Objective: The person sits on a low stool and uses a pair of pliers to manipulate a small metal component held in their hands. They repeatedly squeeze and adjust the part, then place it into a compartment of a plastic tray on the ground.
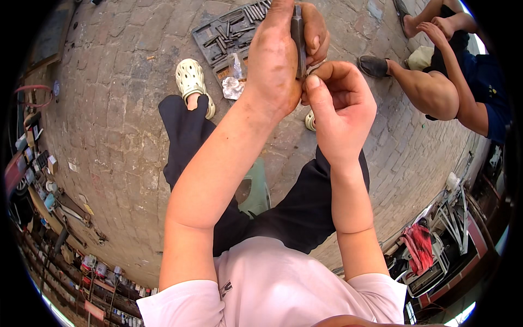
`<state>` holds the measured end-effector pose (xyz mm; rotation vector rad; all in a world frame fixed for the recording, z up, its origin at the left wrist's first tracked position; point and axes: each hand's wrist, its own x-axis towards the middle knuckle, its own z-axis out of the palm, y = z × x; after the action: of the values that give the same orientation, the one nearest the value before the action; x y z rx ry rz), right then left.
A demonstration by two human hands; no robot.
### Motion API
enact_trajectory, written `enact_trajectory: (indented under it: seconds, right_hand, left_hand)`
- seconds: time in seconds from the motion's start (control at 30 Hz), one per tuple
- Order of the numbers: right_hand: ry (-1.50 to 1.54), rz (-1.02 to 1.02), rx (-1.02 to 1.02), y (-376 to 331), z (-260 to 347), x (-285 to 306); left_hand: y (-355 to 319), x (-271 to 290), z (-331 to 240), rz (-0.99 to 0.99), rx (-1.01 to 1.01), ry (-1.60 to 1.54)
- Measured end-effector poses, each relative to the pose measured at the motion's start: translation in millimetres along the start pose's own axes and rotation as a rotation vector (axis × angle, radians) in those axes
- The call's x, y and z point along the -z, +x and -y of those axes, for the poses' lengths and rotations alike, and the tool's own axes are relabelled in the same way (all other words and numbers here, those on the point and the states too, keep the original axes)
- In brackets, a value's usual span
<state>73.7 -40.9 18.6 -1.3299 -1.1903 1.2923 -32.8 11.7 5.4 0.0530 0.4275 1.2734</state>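
My left hand (pixel 275 62) is raised in front of me with its fingers wrapped round a dark metal rod (pixel 298 41) with flat faces. The rod stands nearly upright in the view. At its lower end my right hand (pixel 343 106) is closed, thumb and forefinger pinched together. Whatever lies between those fingertips is too small and hidden to make out. Beyond the left hand, an open grey tool case (pixel 204 35) lies on the ground with several dark metal bits (pixel 222 39) in it. Part of the case is covered by my hand.
Beside the case are a crumpled white wad (pixel 233 88) and a small clear plastic container (pixel 236 66). A pale green stool (pixel 256 188) is under me. Another person's leg (pixel 422 92) is at the right. Shelves of parts (pixel 81 267) line the lower left; a red cloth (pixel 418 248) hangs lower right.
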Motion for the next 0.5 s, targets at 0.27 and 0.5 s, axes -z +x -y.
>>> enact_trajectory:
  seconds: [0.27,0.5]
  right_hand:
    - [-0.37,-0.085,0.509,5.5,-15.4,-1.6]
    - [-0.304,-0.141,0.44,3.3,-13.9,-3.7]
  left_hand:
    - [2.5,6.9,1.3,0.055,-0.078,0.103]
    - [4.3,5.1,4.1,0.033,-0.155,0.177]
